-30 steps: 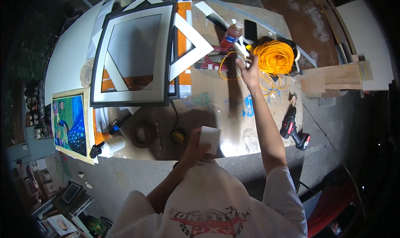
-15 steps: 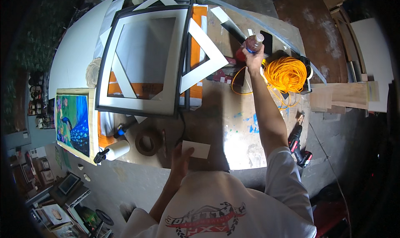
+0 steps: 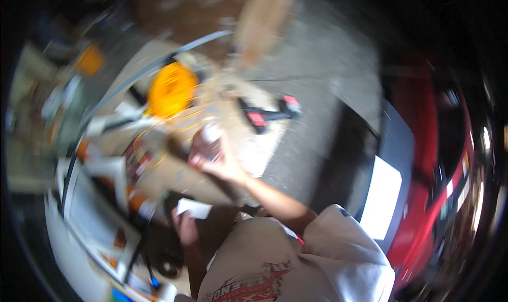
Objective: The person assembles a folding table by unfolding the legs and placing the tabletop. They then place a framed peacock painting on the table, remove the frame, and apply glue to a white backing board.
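Note:
My right hand [image 3: 225, 165] is wrapped round a clear plastic bottle [image 3: 205, 142] with a whitish cap, held above the worktable [image 3: 198, 183]. To its lower left, my left hand [image 3: 185, 229] grips a small white rectangular card [image 3: 194, 208] by one edge. The bottle and the card are apart. Quick motion blurs the whole view, so the finger detail is soft.
A coil of orange cord [image 3: 172, 90] and a red-and-black cordless drill [image 3: 270, 113] lie on the far part of the table. Picture frames [image 3: 95, 217] crowd the left. A dark panel bearing a white sheet [image 3: 382, 199] stands at right, beside a red car [image 3: 423, 196].
My view has swung to the right, bringing the red car in. My right hand has drawn the bottle back from beside the orange cord, nearer my body. The card is still in my left hand.

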`<action>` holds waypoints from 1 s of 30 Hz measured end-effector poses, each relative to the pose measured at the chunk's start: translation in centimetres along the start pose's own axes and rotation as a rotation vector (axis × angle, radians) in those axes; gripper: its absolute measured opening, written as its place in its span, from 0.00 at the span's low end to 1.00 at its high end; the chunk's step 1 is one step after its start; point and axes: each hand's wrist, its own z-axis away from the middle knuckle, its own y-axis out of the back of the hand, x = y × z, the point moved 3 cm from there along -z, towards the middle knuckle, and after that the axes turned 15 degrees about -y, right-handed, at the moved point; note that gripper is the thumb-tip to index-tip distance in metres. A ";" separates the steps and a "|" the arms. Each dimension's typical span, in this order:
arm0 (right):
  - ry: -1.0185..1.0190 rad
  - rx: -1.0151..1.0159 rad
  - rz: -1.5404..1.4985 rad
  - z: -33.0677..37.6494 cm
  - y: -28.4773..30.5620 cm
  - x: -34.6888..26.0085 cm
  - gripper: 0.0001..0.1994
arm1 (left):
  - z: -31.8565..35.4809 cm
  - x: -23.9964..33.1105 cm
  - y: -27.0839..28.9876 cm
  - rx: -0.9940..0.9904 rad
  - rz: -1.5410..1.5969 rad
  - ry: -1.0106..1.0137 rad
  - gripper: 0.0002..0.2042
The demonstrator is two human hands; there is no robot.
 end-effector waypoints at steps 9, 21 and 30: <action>-0.057 0.809 0.130 21.8 16.3 1.3 0.35 | -11.3 -1.9 -14.0 -0.431 0.341 0.252 0.12; 0.335 1.506 -0.409 43.3 25.5 0.7 0.32 | 0.8 -15.4 -40.8 -1.194 -0.360 0.825 0.10; 0.326 1.848 -0.517 50.0 23.3 3.8 0.33 | 14.5 -29.7 -52.8 -1.735 -0.709 0.694 0.15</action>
